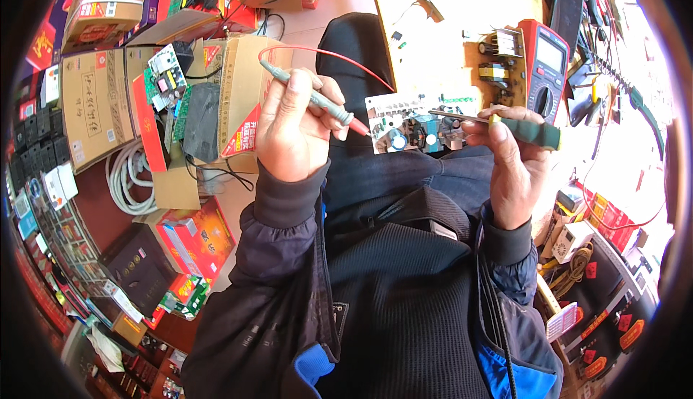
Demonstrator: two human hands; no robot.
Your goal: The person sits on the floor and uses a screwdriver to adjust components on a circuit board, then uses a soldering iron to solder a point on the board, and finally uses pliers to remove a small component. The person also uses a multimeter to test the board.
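Above the lap, the left hand (292, 128) is clamping its fingers on a grey probe (310, 96). The right hand (509, 164) is gripping a green screwdriver (530, 132), its tip touching a circuit board (415, 126).

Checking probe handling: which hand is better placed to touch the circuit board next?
Probably the left hand: its fingers grip the grey probe whose red tip nearly meets the circuit board edge. The right hand holds the green-handled tool.

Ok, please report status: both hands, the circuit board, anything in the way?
Left hand grips grey probe, red tip at circuit board edge. Right hand holds green-handled tool, shaft over board. Nothing blocking.
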